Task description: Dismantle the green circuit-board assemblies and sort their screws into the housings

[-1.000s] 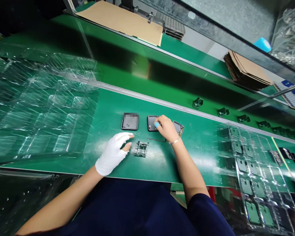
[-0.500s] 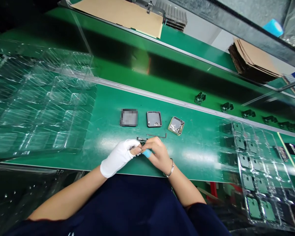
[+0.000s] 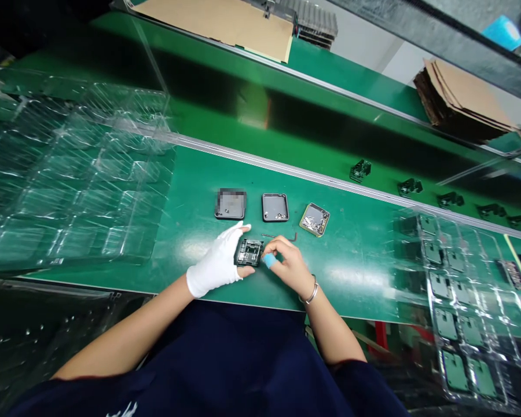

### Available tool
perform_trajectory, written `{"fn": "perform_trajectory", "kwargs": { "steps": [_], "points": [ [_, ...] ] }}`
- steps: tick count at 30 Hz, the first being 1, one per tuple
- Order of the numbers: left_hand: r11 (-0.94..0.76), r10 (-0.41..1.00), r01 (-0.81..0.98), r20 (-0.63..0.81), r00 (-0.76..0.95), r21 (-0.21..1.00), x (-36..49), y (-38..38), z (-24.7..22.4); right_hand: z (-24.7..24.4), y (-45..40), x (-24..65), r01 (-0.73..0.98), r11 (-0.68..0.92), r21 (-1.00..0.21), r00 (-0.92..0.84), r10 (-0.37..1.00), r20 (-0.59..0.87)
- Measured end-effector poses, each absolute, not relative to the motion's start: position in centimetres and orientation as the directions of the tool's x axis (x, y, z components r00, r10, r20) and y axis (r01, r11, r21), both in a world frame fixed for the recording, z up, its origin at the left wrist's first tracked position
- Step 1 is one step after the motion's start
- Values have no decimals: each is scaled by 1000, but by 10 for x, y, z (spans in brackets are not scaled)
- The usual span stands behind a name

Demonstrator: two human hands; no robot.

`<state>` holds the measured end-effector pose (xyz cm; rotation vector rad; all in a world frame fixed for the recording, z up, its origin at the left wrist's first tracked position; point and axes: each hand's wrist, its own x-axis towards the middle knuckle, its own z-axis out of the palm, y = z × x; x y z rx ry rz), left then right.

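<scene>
Clear plastic trays [image 3: 76, 182], L side of frame. Tan sheet [image 3: 217, 26], upper L to top ctr; grey ridged stack [image 3: 316, 24] just R of it. Cardboard stack [image 3: 464, 98], upper R; blue item [image 3: 502, 33] above. Row of small dark assemblies [image 3: 360, 171], mid-R. Clear tray [image 3: 481, 310] w/ green plates [image 3: 455, 370], lower R.

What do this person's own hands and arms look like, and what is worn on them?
The left hand wears a white glove that leaves the thumb tip and a fingertip bare. The right hand is ungloved, with a light-blue wrap around one digit and a silver-coloured bracelet at the wrist. The forearms are uncovered, below short navy sleeves.
</scene>
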<state>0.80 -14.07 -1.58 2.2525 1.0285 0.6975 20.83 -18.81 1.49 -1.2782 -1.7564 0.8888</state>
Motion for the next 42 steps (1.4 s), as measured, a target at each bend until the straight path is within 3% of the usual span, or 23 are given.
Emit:
{"fn": "perform_trajectory", "kwargs": {
  "steps": [3,6,13,19,21,25,28,31,35,40,42],
  "points": [
    [-432,809,484,89,582,761,16,-141,-27,7,-183,209,567,355,-743,-243,934,262],
    [-426,822,459,121,557,779,22,-144,-25,1,-180,210,669,385,-636,-302,922,241],
    [-643,736,463,325,594,609,24,-146,-13,-4,-183,212,763,364,-534,-338,929,150],
    [-689,713,519,342,612,507,26,-152,-15,-7,-183,210,782,376,-497,-351,925,148],
    [-663,730,512,321,603,546,25,-152,-16,-6,-184,209,765,353,-539,-311,935,172],
    [-524,757,423,176,630,740,19,-147,-8,-1,-187,209,708,265,-654,-210,964,164],
    [-434,717,418,26,696,798,16,-138,5,6,-187,206,737,236,-634,-243,967,78],
    [-504,703,533,-36,711,680,17,-131,14,13,-187,201,810,245,-532,-281,960,15],
    [-646,673,590,-4,740,485,23,-130,18,19,-187,194,871,260,-417,-304,952,-42],
    [-682,684,622,33,729,384,28,-134,17,21,-183,189,867,327,-377,-363,931,-29],
    [-670,692,626,30,722,399,27,-132,16,21,-180,189,858,319,-402,-359,933,-26]
  ]
}}
